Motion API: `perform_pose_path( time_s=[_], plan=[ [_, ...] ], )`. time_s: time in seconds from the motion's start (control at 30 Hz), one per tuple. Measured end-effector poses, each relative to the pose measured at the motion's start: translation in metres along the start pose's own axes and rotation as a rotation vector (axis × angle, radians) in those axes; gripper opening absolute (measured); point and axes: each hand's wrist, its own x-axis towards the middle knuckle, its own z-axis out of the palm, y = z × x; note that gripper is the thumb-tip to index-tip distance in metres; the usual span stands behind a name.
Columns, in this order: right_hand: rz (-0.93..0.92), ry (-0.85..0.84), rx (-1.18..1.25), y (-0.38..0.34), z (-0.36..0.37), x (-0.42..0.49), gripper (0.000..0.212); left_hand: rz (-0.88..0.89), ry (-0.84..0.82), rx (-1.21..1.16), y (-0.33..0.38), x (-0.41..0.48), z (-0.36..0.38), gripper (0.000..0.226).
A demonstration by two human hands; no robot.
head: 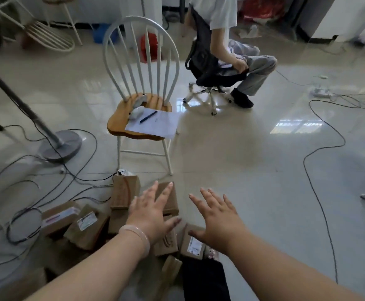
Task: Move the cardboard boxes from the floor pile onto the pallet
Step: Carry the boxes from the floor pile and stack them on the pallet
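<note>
A pile of several brown cardboard boxes [90,227] lies on the tiled floor at the bottom left of centre. One taller box [124,193] leans at the pile's far end. My left hand [153,213], a pale bangle on its wrist, hovers with spread fingers over a box [171,202] in the middle of the pile. My right hand [216,216] is stretched out with straight fingers above the floor, just right of a small labelled box [193,243]. Neither hand holds anything. No pallet is in view.
A white spindle chair [142,109] with a wooden seat, paper and pen stands just beyond the pile. A fan stand's base [61,144] and loose cables [25,213] lie to the left. A person sits on a black office chair [212,68] farther back. Another cable [320,192] crosses the floor on the right.
</note>
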Motion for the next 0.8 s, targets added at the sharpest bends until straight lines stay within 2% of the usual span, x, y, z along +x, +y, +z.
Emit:
perform_pose_path(
  time_s=[0.23, 0.37, 0.5, 0.8],
  plan=[
    [-0.093, -0.128, -0.012, 0.061, -0.001, 0.131, 0.087, -0.230, -0.033, -0.060, -0.010, 0.096, 0.027, 0.088],
    [-0.097, -0.187, 0.002, 0.096, 0.036, 0.213, 0.085, -0.307, -0.074, -0.058, -0.035, 0.158, 0.073, 0.087],
    [-0.095, -0.233, -0.009, 0.121, 0.112, 0.298, 0.085, -0.349, -0.105, -0.070, -0.077, 0.226, 0.149, 0.086],
    [-0.022, -0.257, 0.086, 0.146, 0.346, 0.446, 0.089, -0.353, -0.131, -0.110, -0.163, 0.356, 0.381, 0.086]
  ],
)
